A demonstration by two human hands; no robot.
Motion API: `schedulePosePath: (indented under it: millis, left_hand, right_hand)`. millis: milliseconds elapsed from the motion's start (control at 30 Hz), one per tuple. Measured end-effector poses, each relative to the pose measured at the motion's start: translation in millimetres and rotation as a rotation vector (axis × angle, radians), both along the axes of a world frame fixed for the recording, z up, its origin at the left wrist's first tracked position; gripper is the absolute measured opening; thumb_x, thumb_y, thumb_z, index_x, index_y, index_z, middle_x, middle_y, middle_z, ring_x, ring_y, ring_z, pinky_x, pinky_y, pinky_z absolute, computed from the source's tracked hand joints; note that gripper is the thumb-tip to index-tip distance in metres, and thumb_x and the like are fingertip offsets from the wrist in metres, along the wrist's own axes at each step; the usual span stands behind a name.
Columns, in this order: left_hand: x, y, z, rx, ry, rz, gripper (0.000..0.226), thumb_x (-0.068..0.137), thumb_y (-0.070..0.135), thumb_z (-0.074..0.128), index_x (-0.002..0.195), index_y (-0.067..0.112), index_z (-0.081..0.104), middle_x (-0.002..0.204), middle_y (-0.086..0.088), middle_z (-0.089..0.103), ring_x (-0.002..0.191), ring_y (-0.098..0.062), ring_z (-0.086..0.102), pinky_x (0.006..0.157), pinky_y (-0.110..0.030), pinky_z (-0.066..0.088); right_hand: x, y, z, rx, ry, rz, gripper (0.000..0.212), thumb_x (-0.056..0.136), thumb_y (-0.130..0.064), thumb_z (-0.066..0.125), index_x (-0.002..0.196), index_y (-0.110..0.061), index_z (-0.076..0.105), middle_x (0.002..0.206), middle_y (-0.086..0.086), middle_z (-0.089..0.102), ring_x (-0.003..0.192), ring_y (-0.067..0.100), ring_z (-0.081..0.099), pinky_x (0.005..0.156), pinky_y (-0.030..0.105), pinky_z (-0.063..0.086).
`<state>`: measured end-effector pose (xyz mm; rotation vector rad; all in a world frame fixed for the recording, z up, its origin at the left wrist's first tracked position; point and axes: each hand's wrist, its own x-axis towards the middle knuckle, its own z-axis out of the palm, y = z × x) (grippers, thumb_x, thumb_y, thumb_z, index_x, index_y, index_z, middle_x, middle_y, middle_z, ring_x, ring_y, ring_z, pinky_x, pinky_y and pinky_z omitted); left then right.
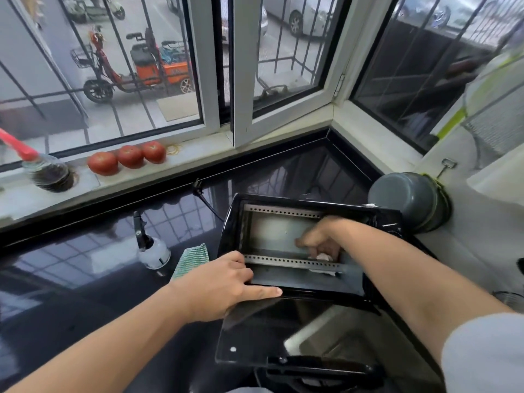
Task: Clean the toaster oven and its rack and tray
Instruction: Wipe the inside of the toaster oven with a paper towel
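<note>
The black boxy toaster oven [306, 245] sits on the dark glossy countertop [85, 279], right of centre, with its glass door [283, 330] dropped open toward me. My right hand [317, 241] is inside the cavity, fingers curled round a small crumpled white wad [323, 257], probably tissue or cloth, low against the near right corner by the perforated metal strip [283, 262]. The hand is blurred, so I can't tell the exact grip. My left hand [226, 282] rests flat on the oven's near left frame edge, fingers straight, index stretched along the sill, bracing the box.

I judge the step as wiping the oven interior. No rack or tray shows anywhere, so I can't tell if they're done. The next move likely calls for working the wad along the floor and side walls, keeping the left brace on so the oven doesn't slide, and staying clear of the strip edges.

Just left of the oven lie a green-and-white woven cloth [191, 259] and a clear spray bottle with a black trigger [151, 245]. At far right is a grey round pot [408, 199] on its side. On the far windowsill stand three red tomatoes [127, 157] and a red-handled brush [48, 171].

No brand, label or writing is readable on anything here.
</note>
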<state>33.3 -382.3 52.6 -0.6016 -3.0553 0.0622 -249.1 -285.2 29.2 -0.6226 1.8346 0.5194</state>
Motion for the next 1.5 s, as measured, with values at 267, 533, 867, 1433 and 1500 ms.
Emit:
schedulePosePath:
  millis: [267, 533, 867, 1433, 1500]
  left_hand:
    - [-1, 1, 2, 0.039, 0.027, 0.027, 0.069, 0.089, 0.026, 0.029, 0.157, 0.036, 0.038, 0.078, 0.005, 0.058, 0.070, -0.020, 0.056, 0.090, -0.030, 0.032]
    - [-4, -1, 7, 0.049, 0.045, 0.027, 0.070, 0.086, 0.027, 0.030, 0.154, 0.034, 0.043, 0.077, 0.005, 0.058, 0.070, -0.020, 0.058, 0.089, -0.028, 0.031]
    - [-6, -1, 12, 0.058, 0.018, 0.063, 0.067, 0.091, 0.025, 0.029, 0.155, 0.033, 0.043, 0.081, 0.004, 0.060, 0.078, -0.021, 0.059, 0.091, -0.027, 0.027]
    - [-2, -7, 5, -0.024, 0.017, 0.017, 0.079, 0.085, 0.020, 0.075, 0.155, 0.035, 0.042, 0.080, 0.007, 0.059, 0.079, -0.019, 0.059, 0.093, -0.026, 0.028]
    - [-1, -6, 4, -0.042, 0.037, 0.018, 0.080, 0.084, 0.019, 0.073, 0.156, 0.034, 0.041, 0.080, 0.007, 0.059, 0.079, -0.019, 0.059, 0.093, -0.027, 0.028]
  right_hand:
    - [6, 5, -21, -0.006, 0.111, 0.328, 0.056, 0.097, -0.039, 0.035, 0.147, -0.015, 0.039, 0.150, 0.009, 0.042, 0.120, 0.030, 0.053, 0.104, 0.040, 0.044]
    - [6, 6, -14, -0.015, 0.061, 0.224, 0.055, 0.106, -0.040, 0.036, 0.153, -0.012, 0.030, 0.160, 0.008, 0.028, 0.138, 0.033, 0.040, 0.110, 0.044, 0.039]
    - [6, 1, -15, -0.033, 0.079, 0.408, 0.052, 0.107, -0.041, 0.035, 0.153, -0.017, 0.031, 0.157, 0.007, 0.033, 0.124, 0.030, 0.049, 0.086, 0.035, 0.042]
    - [20, 10, -4, -0.080, 0.228, 0.392, 0.030, 0.097, -0.008, 0.048, 0.122, 0.002, 0.061, 0.096, 0.012, 0.062, 0.072, 0.022, 0.060, 0.069, 0.032, 0.050]
    - [20, 20, -8, -0.232, 0.379, 0.503, 0.026, 0.091, -0.002, 0.051, 0.113, 0.001, 0.064, 0.104, 0.014, 0.066, 0.089, 0.027, 0.065, 0.077, 0.032, 0.053]
